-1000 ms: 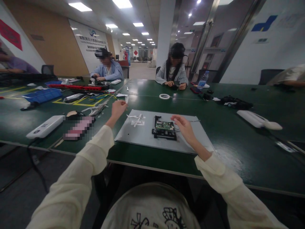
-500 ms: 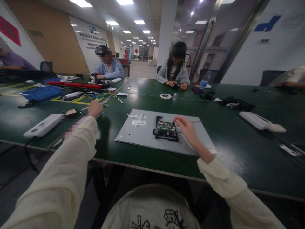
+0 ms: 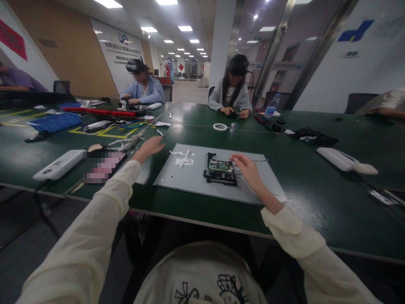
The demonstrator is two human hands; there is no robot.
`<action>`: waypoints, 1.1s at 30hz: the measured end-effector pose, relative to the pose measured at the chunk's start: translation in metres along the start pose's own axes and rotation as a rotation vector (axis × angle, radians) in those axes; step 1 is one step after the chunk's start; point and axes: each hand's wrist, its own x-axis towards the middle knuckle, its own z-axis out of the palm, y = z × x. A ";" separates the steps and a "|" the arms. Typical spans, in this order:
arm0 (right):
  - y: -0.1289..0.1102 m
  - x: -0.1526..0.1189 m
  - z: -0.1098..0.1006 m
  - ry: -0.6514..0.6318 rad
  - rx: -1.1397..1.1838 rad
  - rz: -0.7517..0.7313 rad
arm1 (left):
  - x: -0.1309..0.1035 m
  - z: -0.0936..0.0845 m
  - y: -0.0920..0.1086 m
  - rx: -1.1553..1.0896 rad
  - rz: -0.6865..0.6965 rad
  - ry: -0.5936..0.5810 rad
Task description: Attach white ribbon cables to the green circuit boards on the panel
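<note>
A flat grey panel (image 3: pixel 190 181) lies on the green table (image 3: pixel 177 207). On it rests a black frame (image 3: pixel 221 180) carrying a green circuit board (image 3: pixel 220 166). White tape strips (image 3: pixel 184 158) stick to the panel's left part. My right hand (image 3: pixel 248 169) is over the panel beside the board's right edge, its fingers curled together at the tips; anything between them is too small to make out. Left of the panel, my left hand (image 3: pixel 149 148) hovers over the table with fingers reaching right; whether it holds something cannot be seen. Pale strips (image 3: pixel 128 142) lie just left of it.
A pink phone-like item (image 3: pixel 106 166) and a white device (image 3: pixel 60 164) lie at left, a blue tray (image 3: pixel 54 122) beyond. A tape roll (image 3: pixel 220 126) is behind the panel. Another white device (image 3: pixel 343 160) lies right. Two people sit across the table.
My left hand has moved right, from the pale strips towards the panel, uncovering the pink item. My right hand has stayed beside the board.
</note>
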 end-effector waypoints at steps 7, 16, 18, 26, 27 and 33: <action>-0.005 -0.001 0.000 0.009 -0.038 -0.007 | 0.005 0.035 0.040 -0.006 -0.035 -0.151; -0.007 -0.001 0.000 0.000 -0.057 -0.014 | -0.002 0.013 0.041 -0.129 0.114 -0.014; -0.005 -0.001 0.000 0.003 -0.057 -0.010 | -0.002 0.003 0.046 -0.165 0.168 0.074; -0.009 -0.001 0.000 0.005 -0.023 0.035 | -0.017 -0.041 0.101 -0.570 0.394 0.116; -0.011 -0.001 0.000 -0.002 0.001 0.060 | -0.022 -0.043 0.112 -0.621 0.422 0.104; -0.022 -0.003 0.001 -0.128 0.308 0.211 | -0.057 -0.023 0.177 -0.655 0.612 0.178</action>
